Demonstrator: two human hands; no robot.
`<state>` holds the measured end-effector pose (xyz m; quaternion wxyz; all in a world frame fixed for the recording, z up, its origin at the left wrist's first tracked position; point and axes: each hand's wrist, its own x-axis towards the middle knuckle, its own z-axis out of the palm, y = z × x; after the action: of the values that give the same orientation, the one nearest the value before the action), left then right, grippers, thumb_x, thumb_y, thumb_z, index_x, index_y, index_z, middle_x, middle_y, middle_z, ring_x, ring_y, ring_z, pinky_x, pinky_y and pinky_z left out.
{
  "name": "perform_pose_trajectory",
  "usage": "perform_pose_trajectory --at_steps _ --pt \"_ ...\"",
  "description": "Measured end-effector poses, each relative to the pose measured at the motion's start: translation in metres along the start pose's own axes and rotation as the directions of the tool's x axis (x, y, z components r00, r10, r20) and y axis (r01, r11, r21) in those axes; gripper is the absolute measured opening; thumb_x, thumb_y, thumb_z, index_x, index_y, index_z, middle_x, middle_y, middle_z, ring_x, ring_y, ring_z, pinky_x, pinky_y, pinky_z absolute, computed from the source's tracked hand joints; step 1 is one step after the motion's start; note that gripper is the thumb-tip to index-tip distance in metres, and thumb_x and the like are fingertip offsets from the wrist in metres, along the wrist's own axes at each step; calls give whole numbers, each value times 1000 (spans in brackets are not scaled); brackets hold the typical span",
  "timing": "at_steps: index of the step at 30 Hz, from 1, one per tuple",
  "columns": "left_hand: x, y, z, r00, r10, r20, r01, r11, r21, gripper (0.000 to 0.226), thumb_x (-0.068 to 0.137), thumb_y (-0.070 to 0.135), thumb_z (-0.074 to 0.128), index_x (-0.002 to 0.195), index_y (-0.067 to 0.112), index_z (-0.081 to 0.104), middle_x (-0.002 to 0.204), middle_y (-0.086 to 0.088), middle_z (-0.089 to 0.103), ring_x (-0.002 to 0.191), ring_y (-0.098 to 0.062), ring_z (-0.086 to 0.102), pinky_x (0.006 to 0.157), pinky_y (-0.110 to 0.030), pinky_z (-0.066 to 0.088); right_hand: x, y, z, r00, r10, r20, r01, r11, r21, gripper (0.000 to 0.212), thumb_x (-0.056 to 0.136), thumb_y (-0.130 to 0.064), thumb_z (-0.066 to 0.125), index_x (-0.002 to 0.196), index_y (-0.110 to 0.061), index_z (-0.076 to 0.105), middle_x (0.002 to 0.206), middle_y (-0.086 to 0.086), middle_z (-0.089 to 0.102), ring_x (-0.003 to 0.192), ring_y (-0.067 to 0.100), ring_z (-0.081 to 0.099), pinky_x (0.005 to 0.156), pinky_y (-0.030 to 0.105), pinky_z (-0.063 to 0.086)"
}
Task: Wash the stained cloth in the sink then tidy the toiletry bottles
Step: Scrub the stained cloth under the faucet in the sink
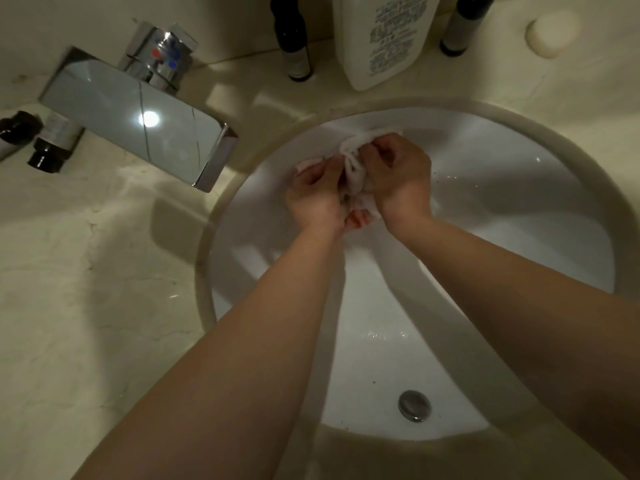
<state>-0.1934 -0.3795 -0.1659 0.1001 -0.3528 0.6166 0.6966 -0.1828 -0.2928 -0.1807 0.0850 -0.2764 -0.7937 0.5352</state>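
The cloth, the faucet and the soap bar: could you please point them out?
cloth (353,168), head view, bunched middle between the hands.
faucet (138,116), head view, flat top of spout.
soap bar (553,34), head view, its top face.

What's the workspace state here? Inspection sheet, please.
Surface: pale marbled counter around a white round sink; drain open.
Job's things: bunched white cloth held over the basin; large white bottle and two dark bottles upright behind the sink; two small bottles lying beside the tap.
Clutter: soap bar on counter.
Grippers: left hand and right hand both grip the cloth.
Cables: nothing seen.
Surroundings: chrome tap, no water seen running.
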Motion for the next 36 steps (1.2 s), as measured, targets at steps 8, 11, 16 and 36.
perform_pose_trajectory --at_steps 8,11,16,36 --pt "14 -7 -23 971 185 -148 -175 981 79 9 81 -1 71 72 -2 70 59 0 68 44 7 53 49 -10 44 0 -7 10 982 -67 175 98 980 -173 23 89 -27 56 89 -9 70 84 5 71 78 20 65 72 37 51" --pt "17 -10 -45 940 272 -206 -235 954 184 11 80 5 73 84 -5 75 78 -11 73 51 11 56 56 -7 44 -4 -16 34 942 -84 325 192 929 -317 25 91 -29 55 92 -9 70 90 10 72 84 26 65 73 37 48" --pt "13 -7 -50 945 232 -231 -202 968 146 13 78 7 74 89 1 77 80 -6 73 63 -1 61 65 -17 52 -12 -13 39 969 -99 228 150 965 -216 21 91 -23 53 86 -8 67 85 10 70 77 24 62 64 29 38" --pt "18 4 -37 968 237 -88 -218 959 182 17 69 -3 71 85 2 76 69 6 66 56 8 58 62 -11 49 -5 -17 34 967 -113 227 176 944 -280 23 89 -21 53 89 -5 70 92 15 72 86 30 65 74 36 45"
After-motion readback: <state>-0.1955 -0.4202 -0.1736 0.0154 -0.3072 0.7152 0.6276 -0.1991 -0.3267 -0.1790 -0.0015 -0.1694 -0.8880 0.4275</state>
